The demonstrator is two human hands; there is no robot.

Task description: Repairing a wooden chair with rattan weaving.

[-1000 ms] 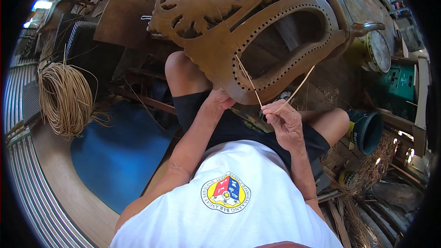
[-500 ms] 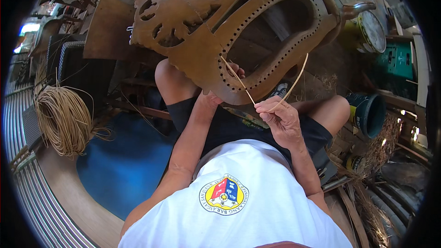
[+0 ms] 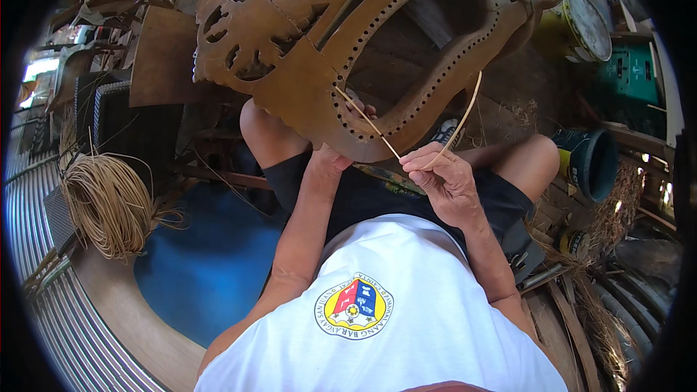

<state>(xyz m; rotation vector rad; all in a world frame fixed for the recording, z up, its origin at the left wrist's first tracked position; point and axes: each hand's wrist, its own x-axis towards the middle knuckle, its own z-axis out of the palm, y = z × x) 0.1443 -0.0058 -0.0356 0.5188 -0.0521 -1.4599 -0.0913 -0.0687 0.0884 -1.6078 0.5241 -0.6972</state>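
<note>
A carved brown wooden chair frame (image 3: 294,105) rests over my lap. Small holes run along the rim of its large curved opening. One thin cane strand (image 3: 372,126) rises from the rim's left side and stretches tight to my right hand (image 3: 449,176), which pinches it between thumb and fingertips. Beyond that grip, the strand's free end curves up past the frame's lower right edge. My left hand (image 3: 331,159) reaches under the frame's near edge, its curled fingers partly showing through the opening beneath the strand. The rest of that hand is hidden by the wood.
On the left, a big coil of cane (image 3: 109,205) hangs beside a blue surface (image 3: 207,261). To the right stand a dark open bucket (image 3: 594,167), a yellowish can (image 3: 584,29) and a green crate (image 3: 630,76). Loose fibres and wood pieces lie at lower right.
The chair frame has shifted slightly left relative to my body. My right hand keeps its pinch and has barely moved, with the strand still taut. My left hand stays under the frame.
</note>
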